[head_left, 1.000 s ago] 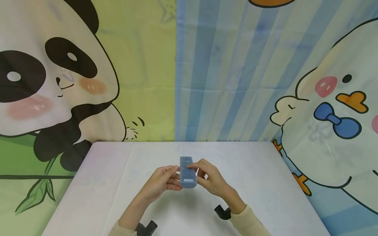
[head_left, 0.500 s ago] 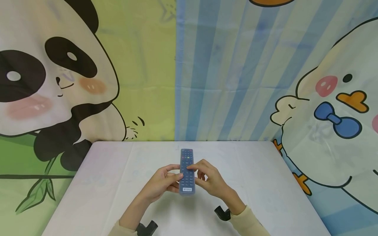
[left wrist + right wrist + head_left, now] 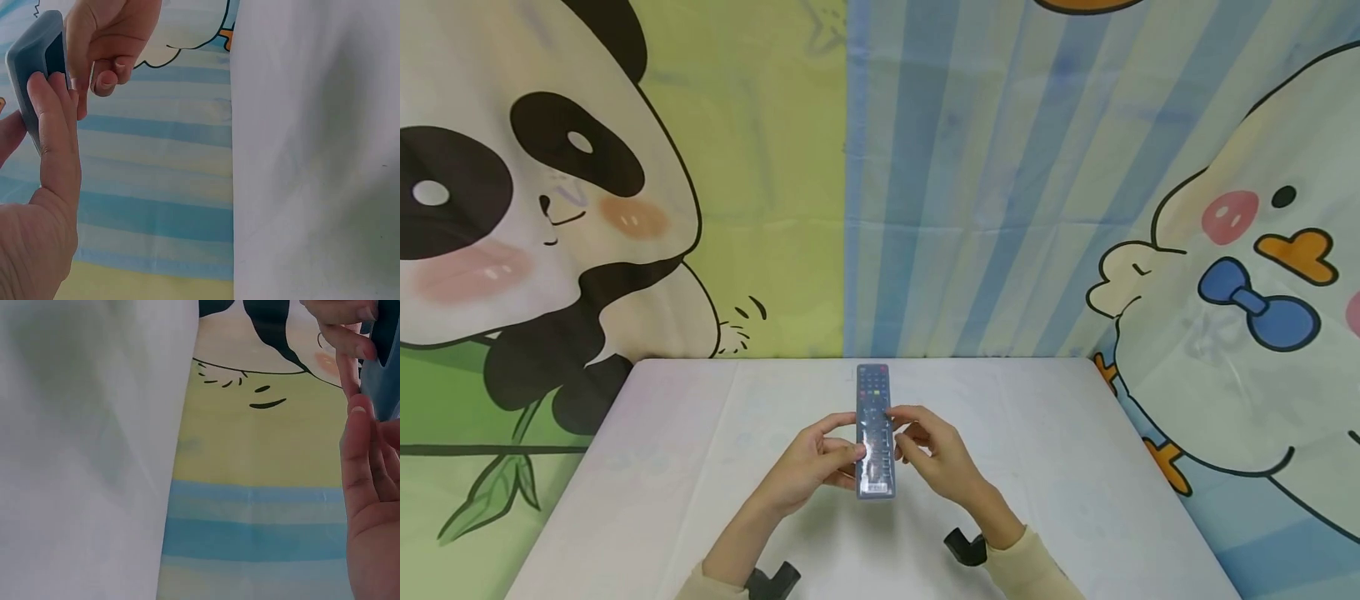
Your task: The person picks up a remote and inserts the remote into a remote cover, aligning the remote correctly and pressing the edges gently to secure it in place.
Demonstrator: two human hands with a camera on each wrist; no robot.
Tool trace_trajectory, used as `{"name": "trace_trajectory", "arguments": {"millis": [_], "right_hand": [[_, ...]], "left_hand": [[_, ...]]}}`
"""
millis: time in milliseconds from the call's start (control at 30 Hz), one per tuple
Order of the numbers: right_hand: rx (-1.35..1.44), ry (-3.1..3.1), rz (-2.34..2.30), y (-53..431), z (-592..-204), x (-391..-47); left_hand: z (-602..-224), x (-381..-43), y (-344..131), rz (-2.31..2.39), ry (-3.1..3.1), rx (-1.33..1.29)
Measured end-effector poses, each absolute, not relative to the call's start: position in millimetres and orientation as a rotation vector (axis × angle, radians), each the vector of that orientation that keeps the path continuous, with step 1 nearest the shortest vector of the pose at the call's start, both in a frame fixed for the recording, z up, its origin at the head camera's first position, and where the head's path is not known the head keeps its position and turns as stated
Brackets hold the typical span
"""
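A slim blue-grey remote control in a see-through cover is held up above the white table, its button side facing the head camera. My left hand grips it from the left, thumb on the front near the lower half and fingers at the edge and behind. On the other side, my right hand has its index fingertip at the remote's right edge, with the thumb slightly apart and the other fingers loosely bent. The left wrist view shows the back of the remote control; the right wrist view cuts it off at the border.
The white table spreads below both hands. Behind it hangs a printed cloth with a panda, stripes and a white bird. Black wrist camera mounts stick out beside the beige sleeves.
The remote has tipped so its far end rises and its full button face shows. My left thumb has moved onto its front. My right index finger has slid from the buttons to the right edge.
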State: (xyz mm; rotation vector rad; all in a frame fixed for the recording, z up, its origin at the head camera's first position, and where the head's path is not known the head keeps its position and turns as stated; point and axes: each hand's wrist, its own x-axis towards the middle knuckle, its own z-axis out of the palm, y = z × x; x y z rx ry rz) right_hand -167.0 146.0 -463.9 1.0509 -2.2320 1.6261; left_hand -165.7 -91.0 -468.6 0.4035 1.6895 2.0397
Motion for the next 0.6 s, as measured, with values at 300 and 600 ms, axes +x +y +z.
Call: {"name": "trace_trajectory", "arguments": {"millis": [300,600], "right_hand": [[0.647,-2.248,2.289,151.3,-475.6,-168.7],[0.455,-2.3,2.329,142.9,-483.0,-166.6]], "left_hand": [[-473.2,-166.0,-86.5,2.022,1.764,0.404],[-481.4,-165.5,-79.6,2.003,1.862,0.364]]}}
